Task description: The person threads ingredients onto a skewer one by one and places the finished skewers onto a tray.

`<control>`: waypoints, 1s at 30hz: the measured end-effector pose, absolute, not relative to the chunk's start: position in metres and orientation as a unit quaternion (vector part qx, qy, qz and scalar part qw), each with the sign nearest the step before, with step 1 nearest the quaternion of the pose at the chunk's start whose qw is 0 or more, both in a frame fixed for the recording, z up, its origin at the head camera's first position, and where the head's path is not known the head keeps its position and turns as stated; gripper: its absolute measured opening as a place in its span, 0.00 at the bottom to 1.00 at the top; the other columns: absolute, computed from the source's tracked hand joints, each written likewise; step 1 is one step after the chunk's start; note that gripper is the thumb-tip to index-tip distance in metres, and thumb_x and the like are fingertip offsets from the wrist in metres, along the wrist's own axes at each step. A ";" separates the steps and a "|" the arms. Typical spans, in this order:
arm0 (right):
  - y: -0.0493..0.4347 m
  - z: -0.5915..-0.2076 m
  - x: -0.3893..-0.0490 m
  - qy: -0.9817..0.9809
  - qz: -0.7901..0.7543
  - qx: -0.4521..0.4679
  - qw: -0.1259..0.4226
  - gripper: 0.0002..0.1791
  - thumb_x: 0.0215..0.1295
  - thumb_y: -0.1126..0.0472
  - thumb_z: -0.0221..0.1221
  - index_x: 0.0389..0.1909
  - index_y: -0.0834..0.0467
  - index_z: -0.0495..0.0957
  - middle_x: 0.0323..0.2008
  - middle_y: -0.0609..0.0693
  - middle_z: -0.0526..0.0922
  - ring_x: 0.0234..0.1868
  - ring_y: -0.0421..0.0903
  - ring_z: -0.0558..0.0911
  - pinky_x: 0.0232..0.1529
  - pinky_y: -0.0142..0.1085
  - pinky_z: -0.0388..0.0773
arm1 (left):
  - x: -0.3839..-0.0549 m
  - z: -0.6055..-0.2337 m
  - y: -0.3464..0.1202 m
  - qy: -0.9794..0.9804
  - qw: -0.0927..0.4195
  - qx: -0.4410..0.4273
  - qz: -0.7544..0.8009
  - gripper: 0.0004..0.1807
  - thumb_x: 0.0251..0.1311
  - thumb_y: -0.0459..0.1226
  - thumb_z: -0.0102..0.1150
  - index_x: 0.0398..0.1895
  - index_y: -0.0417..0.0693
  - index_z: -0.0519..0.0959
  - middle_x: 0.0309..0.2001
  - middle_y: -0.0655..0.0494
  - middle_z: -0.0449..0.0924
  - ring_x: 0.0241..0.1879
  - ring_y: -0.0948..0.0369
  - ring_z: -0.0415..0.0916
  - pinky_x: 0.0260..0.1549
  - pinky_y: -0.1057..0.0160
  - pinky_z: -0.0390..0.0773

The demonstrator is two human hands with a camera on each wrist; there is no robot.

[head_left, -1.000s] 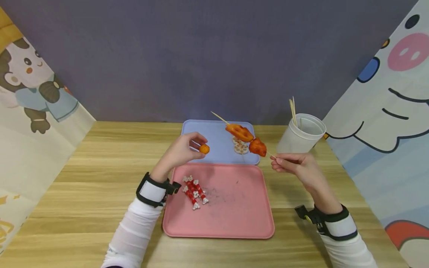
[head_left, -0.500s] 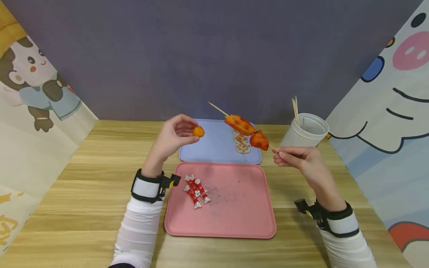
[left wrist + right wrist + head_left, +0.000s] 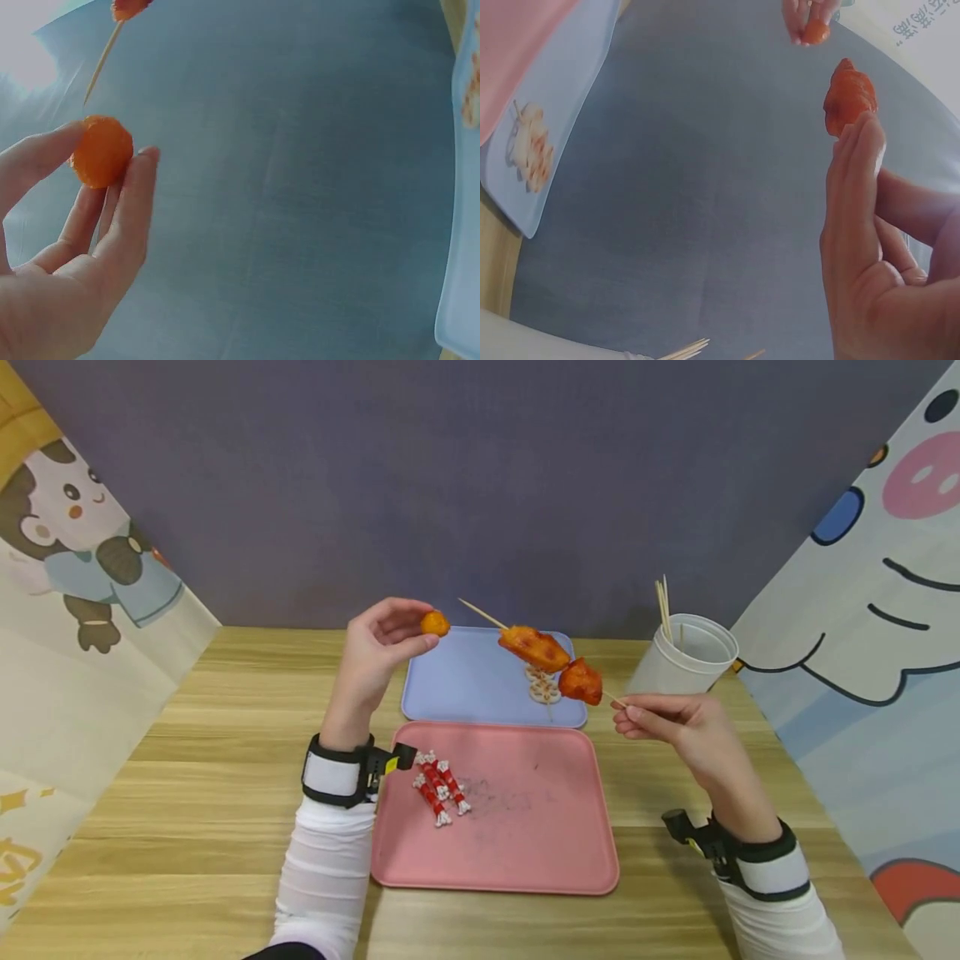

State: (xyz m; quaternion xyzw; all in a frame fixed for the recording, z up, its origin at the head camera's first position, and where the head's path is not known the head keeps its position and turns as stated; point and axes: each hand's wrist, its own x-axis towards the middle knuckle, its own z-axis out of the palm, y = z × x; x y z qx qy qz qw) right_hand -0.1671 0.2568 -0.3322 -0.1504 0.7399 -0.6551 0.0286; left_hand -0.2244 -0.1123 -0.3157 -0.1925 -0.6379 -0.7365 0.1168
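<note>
Between thumb and fingers, my left hand point(image 3: 378, 647) pinches an orange ball point(image 3: 435, 623), raised over the left side of the blue tray. My right hand point(image 3: 671, 718) pinches the lower end of a wooden skewer point(image 3: 482, 612), which tilts up to the left. Threaded on it are a long orange-brown piece point(image 3: 534, 647) and a chunky red-orange piece point(image 3: 581, 682). The bare skewer tip points toward the ball, a small gap apart. In the left wrist view the tip point(image 3: 94, 84) shows just above the ball point(image 3: 103, 152).
On the pink tray point(image 3: 540, 852) lie several red-and-white bundles point(image 3: 440, 789). Behind it, the blue tray point(image 3: 457, 693) holds skewered lotus root slices point(image 3: 543, 689). A white bucket point(image 3: 678, 664) with several wooden skewers point(image 3: 663, 606) stands at the right, before the grey back wall point(image 3: 480, 485).
My left hand has risen away from me and slightly left with the orange ball. The loaded skewer has shifted slightly, its tip staying up to the left in my right hand.
</note>
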 end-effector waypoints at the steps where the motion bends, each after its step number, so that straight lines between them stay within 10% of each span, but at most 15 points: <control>1: 0.257 -0.333 -0.167 0.741 -0.654 -0.149 0.030 0.10 0.63 0.69 0.58 0.44 0.66 0.82 0.35 0.46 0.88 0.35 0.41 0.87 0.37 0.33 0.82 | -0.225 -0.315 -0.112 -0.623 0.120 -0.197 -0.747 0.18 0.51 0.22 0.63 0.47 0.32 0.76 0.42 0.54 0.82 0.43 0.58 0.81 0.43 0.65 0.82; 30: 0.251 -0.337 -0.163 0.761 -0.628 -0.159 0.039 0.16 0.64 0.69 0.57 0.47 0.78 0.76 0.33 0.46 0.87 0.34 0.41 0.87 0.36 0.36 0.83 | -0.222 -0.310 -0.103 -0.530 0.148 -0.219 -0.806 0.17 0.51 0.20 0.61 0.47 0.35 0.79 0.46 0.49 0.82 0.46 0.55 0.79 0.45 0.66 0.81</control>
